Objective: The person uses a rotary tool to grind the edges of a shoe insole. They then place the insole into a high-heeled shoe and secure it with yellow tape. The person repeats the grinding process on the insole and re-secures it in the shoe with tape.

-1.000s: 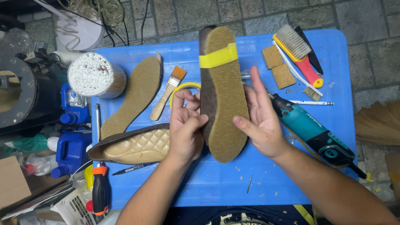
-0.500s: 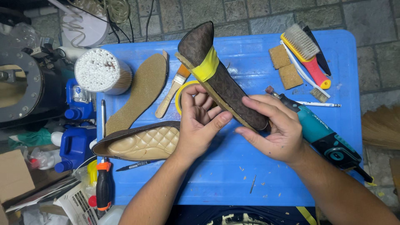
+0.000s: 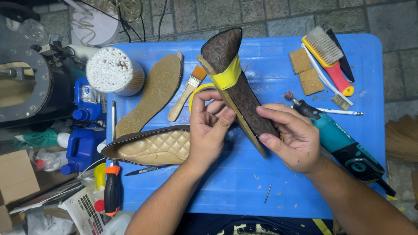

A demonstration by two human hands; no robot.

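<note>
Up near the middle of the frame, both hands grip a brown shoe (image 3: pixel 237 93) turned on its side, its toe pointing to the upper middle and its heel end running down toward the lower right. A band of yellow tape (image 3: pixel 227 75) wraps around it just above the grip, binding the tan sole to the upper. Left hand (image 3: pixel 209 130) is closed on the shoe from the left, thumb pressed on the sole edge and fingers curled behind, with a roll of yellow tape partly hidden behind it. Right hand (image 3: pixel 291 137) clamps the heel end from the right, thumb on top. Everything hovers above a blue table (image 3: pixel 235 191). To the left lies a second shoe (image 3: pixel 150 148) with a quilted beige lining, touching the left hand's wrist side. Above that lie a loose insole (image 3: pixel 152 93) and a small paintbrush (image 3: pixel 188 91). At right rests a teal rotary tool (image 3: pixel 337 139), just beside the right hand.
</note>
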